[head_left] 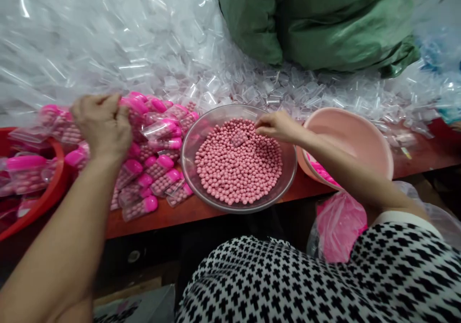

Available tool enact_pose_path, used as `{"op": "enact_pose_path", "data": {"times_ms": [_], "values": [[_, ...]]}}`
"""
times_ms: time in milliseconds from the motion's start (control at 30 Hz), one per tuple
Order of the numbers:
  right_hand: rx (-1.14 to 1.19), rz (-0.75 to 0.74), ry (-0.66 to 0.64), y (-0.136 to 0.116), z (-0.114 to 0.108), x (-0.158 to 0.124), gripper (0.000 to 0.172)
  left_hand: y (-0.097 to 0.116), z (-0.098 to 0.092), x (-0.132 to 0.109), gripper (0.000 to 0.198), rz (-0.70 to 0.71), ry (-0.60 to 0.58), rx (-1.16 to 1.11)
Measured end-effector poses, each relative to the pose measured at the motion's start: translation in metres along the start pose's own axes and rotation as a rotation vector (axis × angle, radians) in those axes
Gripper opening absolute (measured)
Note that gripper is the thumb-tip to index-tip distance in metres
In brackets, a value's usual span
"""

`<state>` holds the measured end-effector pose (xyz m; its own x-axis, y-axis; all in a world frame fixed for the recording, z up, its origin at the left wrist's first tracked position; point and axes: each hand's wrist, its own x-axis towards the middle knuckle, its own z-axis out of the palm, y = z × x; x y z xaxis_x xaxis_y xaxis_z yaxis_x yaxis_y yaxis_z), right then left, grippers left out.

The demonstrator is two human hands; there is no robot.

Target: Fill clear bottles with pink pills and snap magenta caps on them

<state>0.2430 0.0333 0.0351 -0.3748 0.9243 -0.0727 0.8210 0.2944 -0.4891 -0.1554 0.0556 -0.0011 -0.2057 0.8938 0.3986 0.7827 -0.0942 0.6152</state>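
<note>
A clear bowl (pixel 185 162) of pink beads (pixel 237 174) stands in the middle. My right hand (pixel 275 125) is over its right part, fingers pinched together; what they hold, if anything, is hidden. A small clear container with beads (pixel 238 138) lies on the beads, left of those fingers. My left hand (pixel 104 121) is over the pile of bead-filled containers with bright pink caps (pixel 162 162), its fingers curled down. Whether it holds one of them cannot be made out.
A red basket (pixel 59 169) with filled containers stands at the left. Right of the bowl is a peach basin (pixel 353 135) with pink caps. Clear empty containers (pixel 144 39) heap behind, beside a green cloth bundle (pixel 324 25). A pink bag (pixel 340 224) hangs below.
</note>
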Motion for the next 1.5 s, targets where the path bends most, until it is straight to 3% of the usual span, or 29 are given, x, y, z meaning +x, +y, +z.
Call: {"op": "enact_pose_path", "data": {"times_ms": [67, 167, 233, 400, 467, 567, 667, 767, 900, 1067, 1267, 1400, 1500], "values": [[-0.174, 0.004, -0.043, -0.017, 0.02, 0.006, 0.023, 0.004, 0.006, -0.004, 0.042, 0.092, 0.084, 0.119], [-0.284, 0.09, -0.069, -0.031, 0.043, 0.02, 0.049, 0.033, 0.013, -0.023, 0.044, 0.188, 0.032, -0.018], [-0.277, 0.127, -0.08, -0.033, 0.05, 0.027, 0.053, 0.057, 0.02, -0.039, 0.046, 0.24, -0.013, -0.125], [0.041, -0.018, 0.004, -0.035, 0.044, 0.021, 0.043, 0.106, 0.048, -0.075, 0.043, 0.304, -0.366, -0.271], [0.252, -0.126, 0.045, -0.036, 0.036, 0.01, 0.041, 0.116, 0.058, -0.085, 0.04, 0.259, -0.469, -0.38], [0.534, -0.261, 0.048, -0.038, 0.029, -0.007, 0.043, 0.122, 0.065, -0.093, 0.032, 0.058, -0.618, -0.748], [0.652, -0.326, 0.015, -0.038, 0.028, -0.018, 0.048, 0.124, 0.064, -0.098, 0.044, -0.154, -0.73, -1.099], [0.704, -0.35, 0.009, -0.037, 0.032, -0.02, 0.047, 0.125, 0.06, -0.1, 0.05, -0.27, -0.768, -1.215], [0.765, -0.351, -0.08, -0.038, 0.031, -0.021, 0.042, 0.126, 0.056, -0.101, 0.054, -0.355, -0.763, -1.214], [0.758, -0.254, -0.198, -0.038, 0.025, -0.024, 0.04, 0.128, 0.054, -0.102, 0.055, -0.344, -0.769, -1.116], [0.808, -0.187, -0.141, -0.036, 0.042, -0.026, 0.041, 0.122, 0.06, -0.102, 0.053, -0.24, -0.742, -1.004], [0.435, -0.321, -0.03, -0.034, 0.046, -0.032, 0.018, 0.118, 0.062, -0.104, 0.046, -0.096, -0.722, -0.842], [0.122, -0.364, -0.034, -0.032, 0.041, -0.043, 0.012, 0.118, 0.06, -0.104, 0.035, 0.047, -0.708, -0.696]]}}
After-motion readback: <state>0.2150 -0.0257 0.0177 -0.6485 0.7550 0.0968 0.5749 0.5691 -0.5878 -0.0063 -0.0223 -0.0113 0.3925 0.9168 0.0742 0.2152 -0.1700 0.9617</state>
